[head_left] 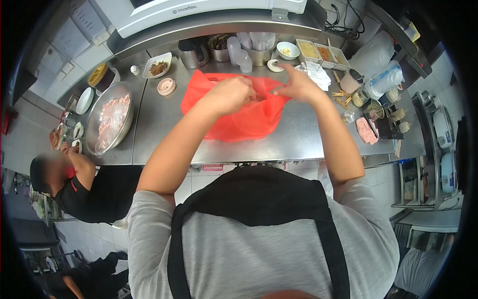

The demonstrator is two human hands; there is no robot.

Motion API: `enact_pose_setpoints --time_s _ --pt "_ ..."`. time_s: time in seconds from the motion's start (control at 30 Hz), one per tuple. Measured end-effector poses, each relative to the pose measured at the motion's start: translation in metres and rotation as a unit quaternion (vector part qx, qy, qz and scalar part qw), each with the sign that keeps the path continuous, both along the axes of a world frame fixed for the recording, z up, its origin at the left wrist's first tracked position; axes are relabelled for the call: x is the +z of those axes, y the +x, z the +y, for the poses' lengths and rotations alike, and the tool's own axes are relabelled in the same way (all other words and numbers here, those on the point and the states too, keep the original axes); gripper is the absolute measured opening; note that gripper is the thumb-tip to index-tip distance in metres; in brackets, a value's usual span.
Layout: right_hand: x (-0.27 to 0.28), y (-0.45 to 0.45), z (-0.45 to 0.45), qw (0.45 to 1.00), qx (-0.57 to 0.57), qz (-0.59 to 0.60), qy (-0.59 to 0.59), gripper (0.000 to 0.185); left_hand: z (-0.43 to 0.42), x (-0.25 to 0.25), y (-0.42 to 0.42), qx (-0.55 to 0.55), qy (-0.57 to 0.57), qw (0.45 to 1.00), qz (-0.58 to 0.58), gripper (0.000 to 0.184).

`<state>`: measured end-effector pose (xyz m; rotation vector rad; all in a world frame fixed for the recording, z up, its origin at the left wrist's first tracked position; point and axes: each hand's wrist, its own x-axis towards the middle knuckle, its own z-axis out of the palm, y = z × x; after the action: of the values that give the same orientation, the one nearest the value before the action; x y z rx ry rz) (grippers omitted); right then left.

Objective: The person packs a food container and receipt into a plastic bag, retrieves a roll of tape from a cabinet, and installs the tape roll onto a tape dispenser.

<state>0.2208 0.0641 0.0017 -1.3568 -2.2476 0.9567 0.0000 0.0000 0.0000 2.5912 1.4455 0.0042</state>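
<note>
A red plastic bag [244, 122] lies spread on the steel counter in front of me, its mouth facing up and its contents hidden. My left hand [234, 92] is at the bag's upper middle, fingers curled closed on the red plastic. Just off the bag's right edge is my right hand [301, 84], with thumb and forefinger spread apart and nothing visible between them. The thumb comes close to the bag; whether it touches cannot be made out.
A large metal bowl [128, 119] of pale pink pieces stands at the left, near another person [84, 194] at the counter's end. Behind the bag are a white dish of brown food [164, 57] and metal containers. Food tubs [323, 53] and a pink cloth [367, 130] lie right.
</note>
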Motion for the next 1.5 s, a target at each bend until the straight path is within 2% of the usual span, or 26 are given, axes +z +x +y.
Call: enact_pose_setpoints --time_s 0.03,0.07,0.17,0.3,0.33,0.37,0.4,0.43,0.47,0.53,0.57,0.6,0.7,0.73,0.77,0.8,0.83,0.9,1.0,1.1,1.13,1.17,1.23,1.27,1.4,1.5 --pt "-0.009 0.006 0.003 0.976 0.034 0.177 -0.123 0.067 -0.001 -0.013 0.004 -0.016 0.047 0.999 0.006 0.036" --pt "-0.013 0.013 0.008 0.906 0.065 0.345 -0.238 0.062 0.002 -0.023 0.008 -0.034 0.095 0.995 0.011 0.035" --pt "0.043 0.013 -0.013 0.862 0.104 0.464 -0.173 0.056 0.007 -0.04 0.007 -0.014 0.046 0.998 0.036 0.033" --pt "0.064 0.068 -0.008 0.964 0.034 0.262 -0.006 0.039 0.003 -0.02 0.006 0.017 0.052 0.998 0.036 0.034" --pt "0.038 0.103 0.021 0.981 0.003 0.173 0.088 0.038 -0.005 -0.008 0.001 0.028 0.068 0.997 0.023 0.035" --pt "0.017 0.137 0.038 0.984 -0.048 -0.011 0.172 0.039 -0.012 0.006 -0.009 0.009 0.107 0.994 0.006 0.035" --pt "-0.034 0.181 0.079 0.965 -0.053 -0.154 0.204 0.043 -0.022 0.022 -0.018 -0.003 0.146 0.989 -0.008 0.035" --pt "-0.075 0.216 0.085 0.961 -0.057 -0.223 0.15 0.049 -0.036 0.039 -0.024 0.016 0.164 0.986 -0.023 0.036" --pt "-0.147 0.27 0.111 0.93 -0.063 -0.302 0.2 0.051 -0.052 0.057 -0.03 0.039 0.185 0.981 -0.037 0.037" --pt "-0.186 0.286 0.072 0.901 -0.184 -0.357 0.165 0.046 -0.074 0.066 -0.038 0.094 0.243 0.964 -0.059 0.042" --pt "-0.224 0.313 0.079 0.924 -0.123 -0.299 0.203 0.039 -0.081 0.065 -0.038 0.121 0.277 0.951 -0.067 0.046" --pt "-0.193 0.285 0.047 0.919 -0.202 -0.29 0.176 0.032 -0.086 0.064 -0.035 0.144 0.311 0.936 -0.076 0.049" --pt "-0.178 0.278 0.039 0.957 0.04 -0.188 0.217 0.027 -0.086 0.043 -0.01 0.236 0.327 0.91 -0.096 0.058" --pt "-0.106 0.236 0.037 0.948 0.11 -0.126 0.27 0.029 -0.064 0.043 -0.013 0.254 0.379 0.885 -0.094 0.063" --pt "-0.032 0.192 0.003 0.982 0.049 -0.094 0.155 0.034 -0.063 0.021 -0.016 0.283 0.397 0.867 -0.102 0.067" --pt "0.02 0.165 -0.017 0.986 0.094 -0.057 0.125 0.034 -0.063 0.017 -0.022 0.318 0.344 0.865 -0.181 0.07" --pt "0.059 0.142 -0.03 0.982 0.181 -0.002 0.055 0.037 -0.062 0.018 -0.028 0.322 0.355 0.857 -0.189 0.07" --pt "0.1 0.097 -0.054 0.919 0.362 0.145 0.054 0.04 -0.062 0.012 -0.042 0.343 0.328 0.852 -0.221 0.068" --pt "0.114 0.024 -0.077 0.846 0.468 0.208 0.149 0.039 -0.07 0.027 -0.046 0.353 0.156 0.783 -0.488 0.064" --pt "0.088 -0.043 -0.062 0.877 0.438 0.121 0.156 0.034 -0.07 0.034 -0.047 0.365 0.185 0.803 -0.433 0.066" --pt "0.076 -0.056 -0.054 0.906 0.385 0.004 0.179 0.033 -0.068 0.03 -0.042 0.338 0.26 0.83 -0.36 0.052" --pt "0.063 -0.065 -0.045 0.918 0.325 -0.115 0.197 0.034 -0.064 0.018 -0.047 0.322 0.248 0.864 -0.298 0.045" --pt "0.02 -0.077 -0.015 0.857 0.35 -0.313 0.212 0.036 -0.056 -0.006 -0.056 0.288 0.22 0.916 -0.173 0.03" --pt "-0.007 -0.078 -0.007 0.859 0.342 -0.331 0.189 0.036 -0.059 0.006 -0.041 0.375 0.128 0.887 -0.238 0.01" --pt "-0.034 -0.05 -0.016 0.891 0.343 -0.243 0.171 0.034 -0.057 0.0 -0.07 0.345 0.235 0.772 -0.479 0.007" --pt "0.113 -0.008 -0.033 0.873 0.389 -0.032 0.292 0.03 -0.069 0.012 -0.101 0.302 0.255 0.636 -0.663 0.006"
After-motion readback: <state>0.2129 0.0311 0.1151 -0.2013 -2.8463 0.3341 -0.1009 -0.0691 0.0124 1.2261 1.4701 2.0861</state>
